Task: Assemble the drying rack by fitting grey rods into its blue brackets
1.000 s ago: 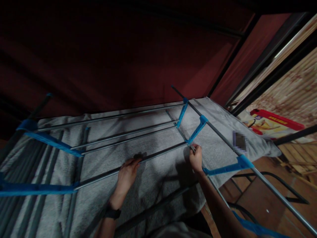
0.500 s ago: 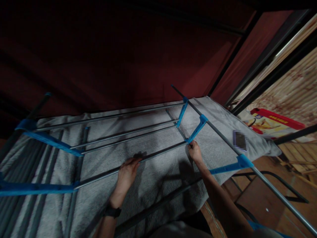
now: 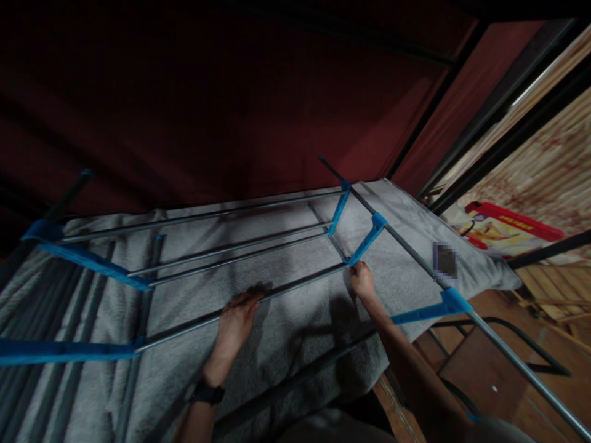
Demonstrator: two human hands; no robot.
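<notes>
A rack frame of grey metal tubes and blue plastic brackets lies across a grey blanket. My left hand [image 3: 239, 312] is wrapped over the front metal tube [image 3: 302, 281], near its middle. At that tube's right end, my right hand [image 3: 361, 278] is closed on the joint where it meets a blue bracket [image 3: 367, 239]; my fingers partly hide the joint. The tube's other end reaches the left blue bracket [image 3: 69, 351]. Behind it, thinner tubes [image 3: 235, 255] run parallel between the far brackets.
Several loose grey tubes [image 3: 78, 375] lie on the blanket [image 3: 295, 344] at the left. A pixelated dark rectangular item [image 3: 446, 261] rests on it at the right. Beyond stands a red and yellow box [image 3: 508, 227]. A black metal frame [image 3: 530, 363] is on the floor. A dark red wall [image 3: 231, 123] rises behind.
Both hands keep their places on the tube. The view has shifted very slightly, and the rack's left end sits a touch further left in it.
</notes>
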